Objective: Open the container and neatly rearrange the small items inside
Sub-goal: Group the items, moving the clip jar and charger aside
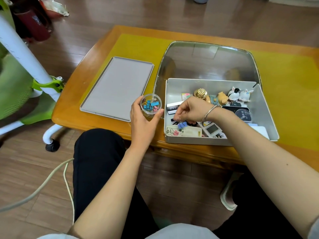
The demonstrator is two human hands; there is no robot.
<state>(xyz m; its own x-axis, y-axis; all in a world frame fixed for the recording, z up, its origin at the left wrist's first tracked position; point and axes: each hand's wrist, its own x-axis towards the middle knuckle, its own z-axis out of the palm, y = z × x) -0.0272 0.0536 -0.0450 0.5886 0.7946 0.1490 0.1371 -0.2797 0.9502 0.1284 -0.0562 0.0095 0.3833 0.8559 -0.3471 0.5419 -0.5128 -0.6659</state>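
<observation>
A grey open container (264, 107) stands on the table, full of small items: figurines (240, 95), a gold knob (200, 94), a black-and-white box (172, 106), cards and binder clips. My left hand (143, 121) grips a small clear jar (151, 105) that holds blue and pink binder clips, just left of the container. Inside the container's front left part, my right hand (191, 111) pinches the wire handle of a purple-blue binder clip (182, 125). A pink clip (175, 132) lies below it.
The container's grey lid (119, 87) lies flat on the table to the left. A clear plastic cover (207, 62) sits behind the container. The wooden table (89, 104) has a yellow mat. A green and white chair (25, 80) stands at left; a cable runs over the floor.
</observation>
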